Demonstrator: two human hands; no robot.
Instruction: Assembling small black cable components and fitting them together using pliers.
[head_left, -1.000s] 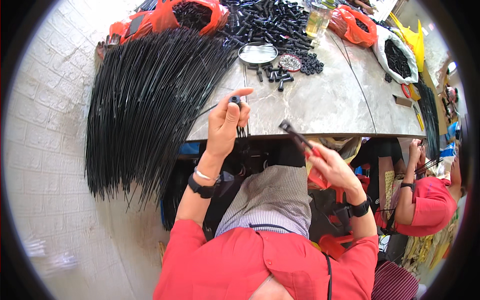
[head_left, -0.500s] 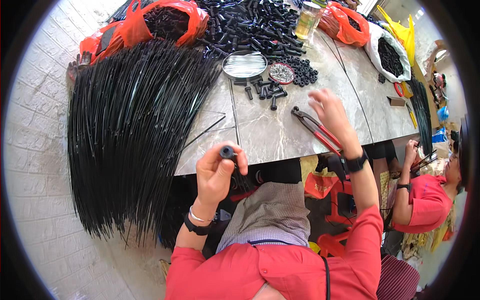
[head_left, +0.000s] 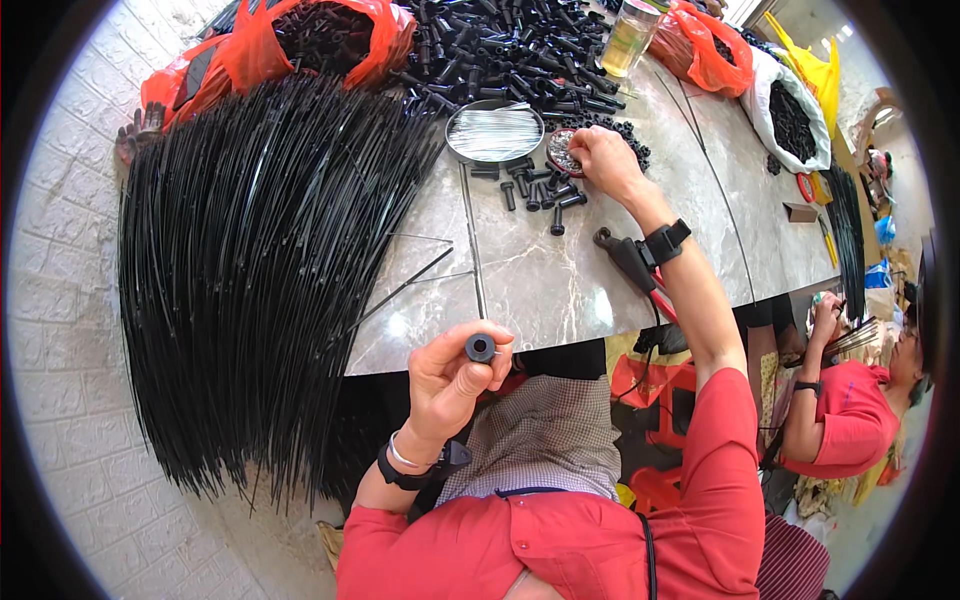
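Observation:
In front of my body, my left hand [head_left: 440, 385] is closed around a black tubular plastic piece [head_left: 480, 348], its round hollow end facing up. A thin pale wire seems to show beside that end. Across the table, my right hand [head_left: 610, 163] has its fingertips down in a small red-rimmed dish [head_left: 560, 165] of tiny silver metal pieces. Those fingers are pinched together, and what is between them is hidden. Left of the dish sits a round tin of thin silver rods [head_left: 492, 133]. Several black plastic sleeves [head_left: 558, 217] lie just below it.
Red-handled pincers [head_left: 661, 302] lie partly under my right forearm. A big bundle of black rods [head_left: 260, 280] overhangs the table's left side. Black sleeves are heaped [head_left: 500, 50] at the back, near a jar [head_left: 628, 40]. A co-worker in red [head_left: 850, 410] sits at the right.
My right hand has moved from above the pincers, away and left, into the dish of small metal pieces. My left hand, still holding the black piece, has shifted slightly right and nearer.

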